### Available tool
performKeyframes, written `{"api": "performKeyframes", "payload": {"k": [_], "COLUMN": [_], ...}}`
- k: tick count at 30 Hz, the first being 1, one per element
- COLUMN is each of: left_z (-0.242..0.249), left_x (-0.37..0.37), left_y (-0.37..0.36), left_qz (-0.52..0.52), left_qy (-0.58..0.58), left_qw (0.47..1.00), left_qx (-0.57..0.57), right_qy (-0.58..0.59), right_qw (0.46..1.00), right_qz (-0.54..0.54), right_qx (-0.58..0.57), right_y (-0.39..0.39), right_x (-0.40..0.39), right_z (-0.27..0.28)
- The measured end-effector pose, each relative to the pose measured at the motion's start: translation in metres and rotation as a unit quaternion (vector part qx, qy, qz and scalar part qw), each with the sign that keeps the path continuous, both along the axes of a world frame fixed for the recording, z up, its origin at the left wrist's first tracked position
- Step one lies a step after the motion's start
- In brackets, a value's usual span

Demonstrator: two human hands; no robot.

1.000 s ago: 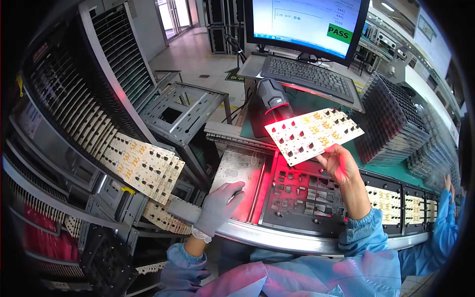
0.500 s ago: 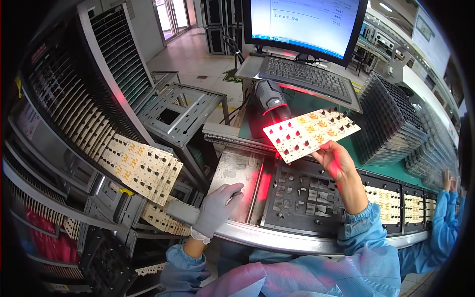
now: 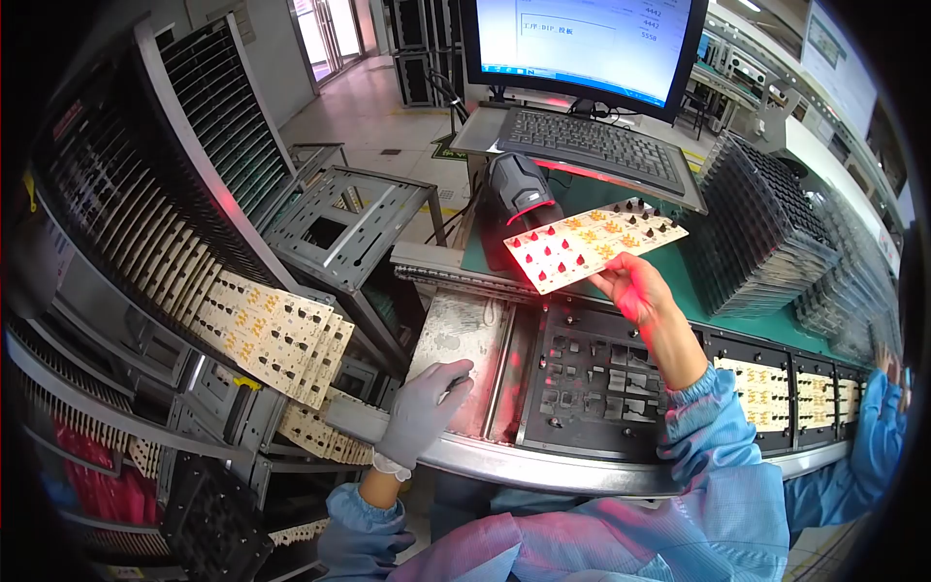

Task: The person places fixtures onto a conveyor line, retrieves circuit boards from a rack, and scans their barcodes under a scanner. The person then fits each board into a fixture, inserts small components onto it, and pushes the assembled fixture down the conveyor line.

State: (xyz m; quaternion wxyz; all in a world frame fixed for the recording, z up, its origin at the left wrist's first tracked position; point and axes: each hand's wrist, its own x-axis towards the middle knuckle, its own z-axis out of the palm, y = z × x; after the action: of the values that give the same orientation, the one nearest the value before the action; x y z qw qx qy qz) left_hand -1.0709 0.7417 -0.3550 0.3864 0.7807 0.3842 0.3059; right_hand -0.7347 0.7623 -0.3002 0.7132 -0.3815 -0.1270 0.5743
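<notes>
My bare right hand (image 3: 635,286) pinches the near edge of a pale circuit board (image 3: 596,242), which is tilted and dotted with black components. The board is held up just in front of a barcode scanner (image 3: 522,186), whose red light falls on its left part. My gloved left hand (image 3: 427,412) rests at the metal rail with its fingers curled together. Something small and dark shows between its thumb and fingers, too small to name. Below the held board lies a black fixture tray (image 3: 606,383) with cut-out pockets.
At the left, a rack (image 3: 126,223) holds several pale boards (image 3: 276,335). A monitor (image 3: 587,48) and keyboard (image 3: 592,145) stand behind the scanner. Clear plastic trays (image 3: 766,228) are stacked at the right. Further along the line are filled fixtures (image 3: 756,393) and another person's sleeve (image 3: 863,436).
My right hand has brought the board slightly left and tilted it flatter before the scanner. Numbers on the monitor have changed, one from 4441 to 4442. My left hand has hardly moved.
</notes>
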Motion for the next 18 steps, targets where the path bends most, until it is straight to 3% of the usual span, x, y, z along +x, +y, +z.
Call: {"api": "performKeyframes", "payload": {"k": [9,10,11,15,16,18], "left_z": [0.003,0.004,0.004,0.0,0.004,-0.005], "left_x": [0.002,0.002,0.001,0.003,0.004,0.002], "left_y": [-0.001,-0.002,-0.002,0.0,-0.001,0.0], "left_qz": [0.007,0.01,0.009,0.013,0.015,0.012], "left_qy": [0.02,0.019,0.021,0.005,0.01,0.007], "left_qw": [1.0,1.0,1.0,0.999,0.999,0.999], "left_qx": [0.009,0.009,0.005,-0.041,-0.039,-0.04], "right_qy": [0.001,-0.026,-0.031,-0.18,-0.171,-0.184], "right_qw": [1.0,0.999,0.997,0.962,0.957,0.939], "right_qz": [0.009,0.019,0.065,0.171,0.225,0.28], "right_qx": [0.006,-0.04,-0.019,-0.11,-0.059,-0.079], "right_y": [-0.001,-0.011,-0.028,-0.101,-0.106,-0.124], "right_x": [0.002,0.01,0.019,0.057,0.08,0.112], "right_z": [-0.006,-0.006,-0.008,0.017,0.003,0.007]}}
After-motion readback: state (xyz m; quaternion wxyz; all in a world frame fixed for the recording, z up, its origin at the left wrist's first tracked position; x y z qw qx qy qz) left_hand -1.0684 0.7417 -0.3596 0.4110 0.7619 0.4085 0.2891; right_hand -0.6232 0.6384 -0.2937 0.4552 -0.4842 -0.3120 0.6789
